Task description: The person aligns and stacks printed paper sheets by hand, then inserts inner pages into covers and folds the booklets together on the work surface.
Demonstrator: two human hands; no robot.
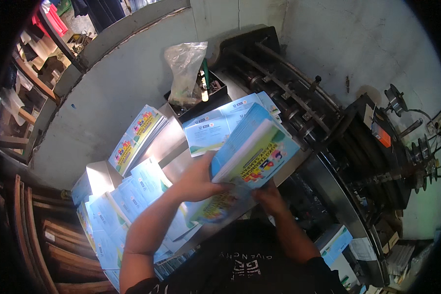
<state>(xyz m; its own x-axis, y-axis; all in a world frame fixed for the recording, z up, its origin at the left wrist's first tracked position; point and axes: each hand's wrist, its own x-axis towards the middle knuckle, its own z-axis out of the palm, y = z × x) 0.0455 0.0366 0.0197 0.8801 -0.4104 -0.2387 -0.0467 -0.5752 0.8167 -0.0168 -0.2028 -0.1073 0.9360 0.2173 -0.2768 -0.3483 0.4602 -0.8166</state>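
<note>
A thick stack of light-blue booklets point(256, 156) with colourful covers is tilted up in front of me. My left hand point(199, 177) is closed on its left side, thumb along the near edge. My right hand point(270, 195) grips the lower right corner, its fingers partly hidden under the stack. Just below the stack, a blurred booklet point(216, 207) hangs close to my left wrist; I cannot tell what supports it. Beyond the stack lie open printed blue sheets point(206, 128). Many more blue booklets point(130, 196) are spread in overlapping rows left of my left forearm.
A neat booklet pile point(138, 136) stands at the table's far left. Behind it sits a black box point(215, 98) of tools with a clear plastic bag point(185, 66). A dark machine with rollers point(299, 98) fills the right. Wooden boards point(66, 250) stand at lower left.
</note>
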